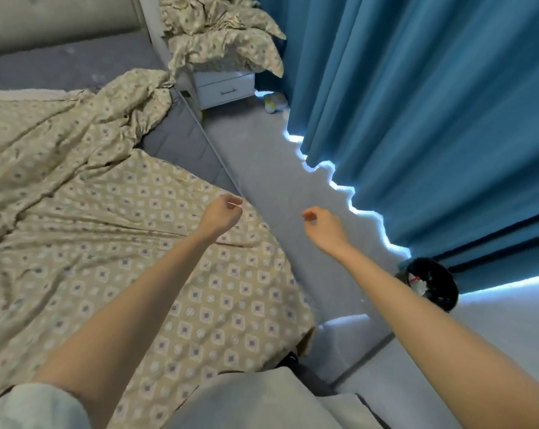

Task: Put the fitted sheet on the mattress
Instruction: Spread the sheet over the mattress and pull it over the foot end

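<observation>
A beige fitted sheet (122, 243) with a diamond pattern lies over the near part of the grey mattress (181, 134). Its far part is bunched in wrinkles, and the mattress's far right corner and head end are bare. At the near right corner the sheet hangs down over the mattress edge. My left hand (223, 212) hovers over the sheet's right edge with its fingers curled into a fist, holding nothing that I can see. My right hand (324, 226) is in the air above the floor beside the bed, fingers loosely curled and empty.
A narrow strip of grey floor (277, 168) runs between the bed and a blue curtain (432, 103). A white nightstand (225, 88) at the bed's head carries a pile of matching bedding (225, 41). A black round object (432, 283) stands by the curtain. The padded headboard (45, 20) is at top left.
</observation>
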Demonstrator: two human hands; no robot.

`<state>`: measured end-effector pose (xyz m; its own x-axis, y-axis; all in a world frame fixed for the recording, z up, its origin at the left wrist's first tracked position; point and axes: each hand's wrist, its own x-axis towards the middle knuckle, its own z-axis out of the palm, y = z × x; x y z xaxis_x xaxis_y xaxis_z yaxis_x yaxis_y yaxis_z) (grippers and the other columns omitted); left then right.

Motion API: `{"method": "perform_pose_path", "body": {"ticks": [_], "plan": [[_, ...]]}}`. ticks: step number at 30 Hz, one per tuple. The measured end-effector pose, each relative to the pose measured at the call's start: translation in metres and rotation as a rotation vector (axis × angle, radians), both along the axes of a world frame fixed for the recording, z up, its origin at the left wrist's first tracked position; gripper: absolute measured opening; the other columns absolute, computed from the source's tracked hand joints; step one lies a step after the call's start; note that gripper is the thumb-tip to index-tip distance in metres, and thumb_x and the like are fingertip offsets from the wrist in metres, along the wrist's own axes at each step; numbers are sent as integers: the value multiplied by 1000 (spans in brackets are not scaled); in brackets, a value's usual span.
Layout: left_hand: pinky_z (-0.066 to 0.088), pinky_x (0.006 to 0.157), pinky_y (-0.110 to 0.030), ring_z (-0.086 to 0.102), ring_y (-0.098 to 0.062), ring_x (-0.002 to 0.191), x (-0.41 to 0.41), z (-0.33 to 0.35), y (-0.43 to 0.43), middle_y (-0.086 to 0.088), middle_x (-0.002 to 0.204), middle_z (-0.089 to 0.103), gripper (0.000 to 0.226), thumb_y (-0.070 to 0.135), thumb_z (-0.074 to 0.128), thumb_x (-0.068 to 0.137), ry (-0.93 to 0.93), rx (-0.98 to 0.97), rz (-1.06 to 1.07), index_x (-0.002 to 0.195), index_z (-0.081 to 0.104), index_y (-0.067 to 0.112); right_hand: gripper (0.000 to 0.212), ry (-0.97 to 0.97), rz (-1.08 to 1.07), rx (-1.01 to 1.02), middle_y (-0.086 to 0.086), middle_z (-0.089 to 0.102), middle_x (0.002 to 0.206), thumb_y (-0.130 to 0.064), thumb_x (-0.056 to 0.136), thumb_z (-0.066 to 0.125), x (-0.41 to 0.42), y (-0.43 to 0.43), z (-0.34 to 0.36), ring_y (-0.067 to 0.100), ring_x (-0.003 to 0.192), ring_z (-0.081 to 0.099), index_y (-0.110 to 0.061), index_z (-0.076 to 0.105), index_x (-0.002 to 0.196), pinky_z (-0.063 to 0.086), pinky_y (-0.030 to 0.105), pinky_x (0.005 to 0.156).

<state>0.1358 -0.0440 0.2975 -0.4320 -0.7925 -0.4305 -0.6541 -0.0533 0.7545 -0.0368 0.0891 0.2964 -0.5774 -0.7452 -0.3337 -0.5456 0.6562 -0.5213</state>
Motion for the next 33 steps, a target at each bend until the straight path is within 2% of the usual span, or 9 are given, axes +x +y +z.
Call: {"method": "perform_pose_path", "body": {"ticks": [3, 6, 10, 16, 24, 29, 33], "plan": [[48, 91, -36, 61, -28, 107, -13, 2, -16, -13, 124, 60, 32, 16, 49, 93, -14, 3, 129, 124, 56, 10, 35, -32, 90, 11, 3, 63, 127, -13, 92, 46, -33, -31, 1, 24, 119, 56, -16, 60, 123, 45, 37, 101], [47, 85, -34, 61, -26, 101, -22, -2, -31, -14, 124, 60, 32, 15, 49, 94, -14, 23, 223, 124, 55, 10, 34, -47, 163, 23, 4, 62, 128, -15, 92, 46, -52, -54, -10, 26, 119, 56, -17, 60, 123, 45, 38, 101], [47, 80, -32, 60, -29, 109, -34, -10, -44, -13, 125, 59, 32, 16, 49, 94, -20, 40, 283, 125, 55, 10, 34, -56, 241, 26, 6, 63, 128, -15, 92, 46, -68, -76, -26, 28, 119, 57, -17, 61, 123, 46, 39, 100], [48, 92, -38, 60, -28, 109, -50, -24, -44, -11, 125, 59, 33, 18, 50, 93, -44, 75, 422, 125, 55, 12, 34, -88, 400, 56, 5, 63, 127, -16, 92, 48, -91, -111, -40, 27, 118, 57, -16, 61, 123, 46, 37, 99], [48, 96, -39, 58, -28, 114, -90, -46, -22, -12, 128, 58, 36, 16, 48, 93, -86, 104, 761, 127, 54, 9, 38, -71, 781, 110, 1, 59, 130, -15, 93, 44, -141, -165, -53, 22, 119, 55, -19, 55, 129, 46, 34, 96], [46, 84, -34, 59, -29, 111, -121, -51, 23, -14, 126, 59, 37, 13, 45, 94, -94, 126, 1026, 129, 54, 4, 38, -12, 1094, 168, 2, 59, 130, -13, 93, 41, -165, -183, -56, 23, 119, 55, -18, 55, 128, 47, 35, 95], [49, 87, -36, 59, -28, 109, -129, -61, 64, -12, 123, 61, 37, 19, 47, 94, -102, 186, 1192, 129, 54, 8, 37, 45, 1269, 214, 4, 59, 131, -12, 93, 43, -164, -191, -65, 25, 119, 55, -16, 56, 128, 47, 38, 99]]}}
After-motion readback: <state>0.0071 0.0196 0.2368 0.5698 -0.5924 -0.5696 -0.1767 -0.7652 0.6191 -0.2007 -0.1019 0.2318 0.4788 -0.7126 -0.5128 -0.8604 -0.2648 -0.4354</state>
